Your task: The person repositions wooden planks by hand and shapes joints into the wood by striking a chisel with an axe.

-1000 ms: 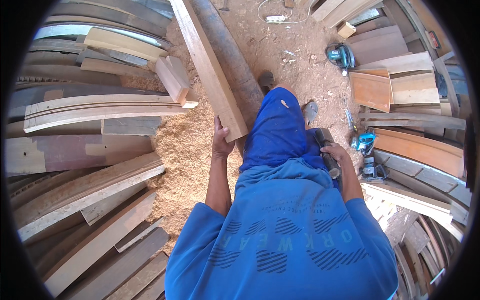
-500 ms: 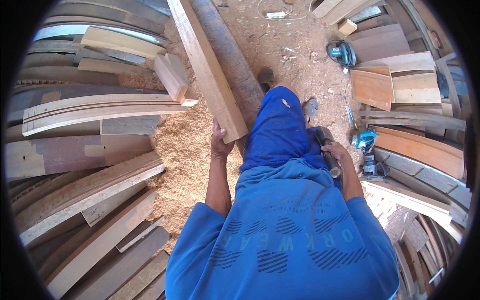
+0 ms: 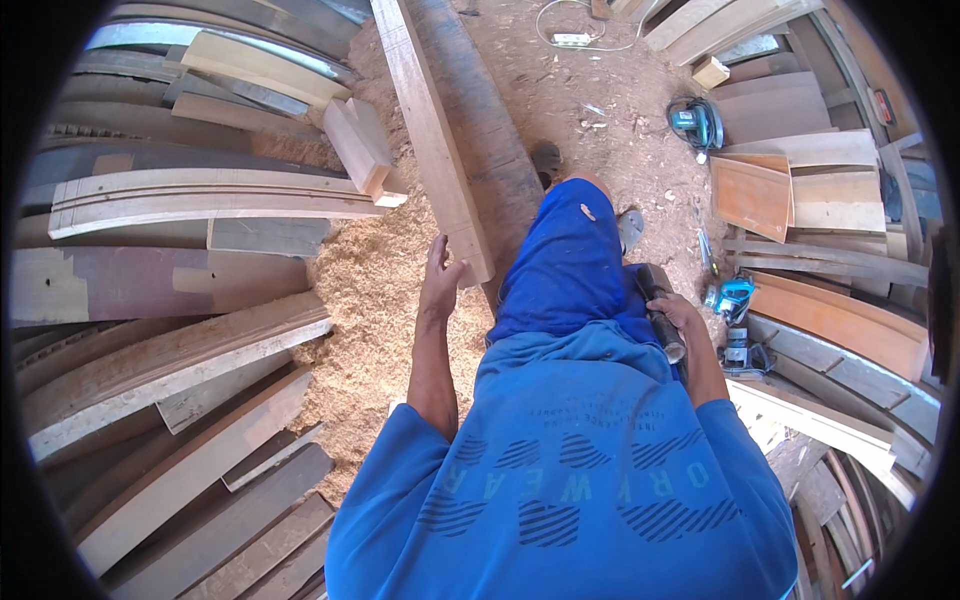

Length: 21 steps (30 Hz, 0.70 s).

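A long, pale squared timber (image 3: 432,140) lies lengthwise in front of me on a wider, darker beam (image 3: 490,130). Beside the timber's near end is my left hand (image 3: 440,280), its fingers apart and pointing forward, the thumb at or very near the wood. My right hand (image 3: 680,315) is closed round a dark tool with a thick, round-ended handle (image 3: 669,338), held beside my right thigh. The tool's other end is blocky, and its exact kind does not show clearly.
Wood shavings (image 3: 370,300) cover the floor at left, beside stacked boards (image 3: 200,195) and a grooved timber piece (image 3: 357,150). To the right are a green circular saw (image 3: 692,122), a blue power tool (image 3: 735,298) and more boards (image 3: 840,315). A power strip (image 3: 572,40) lies ahead.
My left hand has loosened from under the timber's near end, and its fingers have opened beside it. My right hand still grips the dark tool. The whole view has shifted slightly.
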Tool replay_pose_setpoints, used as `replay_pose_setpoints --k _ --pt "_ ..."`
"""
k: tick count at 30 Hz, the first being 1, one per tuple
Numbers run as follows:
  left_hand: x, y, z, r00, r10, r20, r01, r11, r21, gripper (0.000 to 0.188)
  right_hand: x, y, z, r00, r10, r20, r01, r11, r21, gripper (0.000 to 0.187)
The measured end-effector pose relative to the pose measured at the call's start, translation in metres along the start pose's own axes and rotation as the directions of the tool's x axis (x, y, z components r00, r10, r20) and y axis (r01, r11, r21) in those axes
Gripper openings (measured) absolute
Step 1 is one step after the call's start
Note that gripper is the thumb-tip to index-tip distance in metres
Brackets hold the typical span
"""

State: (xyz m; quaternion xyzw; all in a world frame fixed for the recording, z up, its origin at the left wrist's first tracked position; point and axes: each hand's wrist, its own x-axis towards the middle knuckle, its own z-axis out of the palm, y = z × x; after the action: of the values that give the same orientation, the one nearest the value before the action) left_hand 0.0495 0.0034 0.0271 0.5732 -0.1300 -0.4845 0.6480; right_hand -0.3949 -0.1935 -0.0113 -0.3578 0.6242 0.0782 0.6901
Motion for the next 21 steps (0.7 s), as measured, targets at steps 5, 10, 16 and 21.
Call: replay_pose_setpoints --k 5,10,16,21 --pt "-0.003 0.005 0.015 0.996 -0.078 -0.031 0.084 0.944 0.318 0.052 0.002 -0.001 -0.001 0.999 0.037 -0.007 -0.037 0.995 -0.087 0.029" --pt "-0.006 0.001 0.018 0.999 0.007 -0.044 0.004 0.969 0.247 0.046 -0.005 -0.01 0.005 0.999 0.028 -0.019 -0.031 0.989 -0.146 0.028" --pt "-0.013 0.01 0.022 0.995 0.075 -0.064 -0.046 0.927 0.371 0.049 -0.006 -0.01 0.006 1.0 0.005 -0.027 -0.01 0.983 -0.186 0.032" --pt "-0.027 0.043 0.033 0.964 0.245 -0.101 -0.124 0.754 0.645 0.046 -0.004 -0.007 0.007 1.0 -0.015 -0.024 0.012 0.992 -0.122 0.034"
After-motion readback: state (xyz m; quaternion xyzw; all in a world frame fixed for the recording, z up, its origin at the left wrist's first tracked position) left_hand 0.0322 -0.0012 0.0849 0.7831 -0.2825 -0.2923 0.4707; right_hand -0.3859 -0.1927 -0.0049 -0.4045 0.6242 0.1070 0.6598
